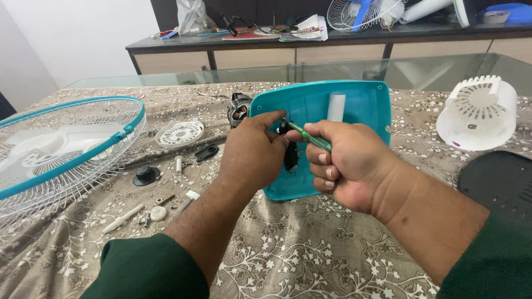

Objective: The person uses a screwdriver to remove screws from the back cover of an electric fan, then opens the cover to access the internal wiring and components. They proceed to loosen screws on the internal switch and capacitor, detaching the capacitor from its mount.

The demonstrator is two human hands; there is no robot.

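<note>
— Surface and room?
— Worktop (309,269) under a beige cloth with a white flower print, glass edge showing at the far side. Behind it a long dark-topped cabinet (340,49) against a white wall, loaded with a plastic bag (193,14), papers and a second fan (365,8).

— Around the hands?
— White-and-teal fan guard (54,151) lying at the left. Between it and the hands, a round white disc (181,133), a black knob (146,175), small white pins and screws. Motor (239,109) just behind the teal base (350,108). White vented motor cover (478,113) at the right, a dark panel (506,184) near it.

— Hands?
— Left hand (254,155) curled on the base's near edge, thumb and fingers pinching a black part (290,156). Right hand (348,167) closed in a fist round a green-handled screwdriver (310,137), tip at the black part. Hands hiding the middle of the base.
</note>
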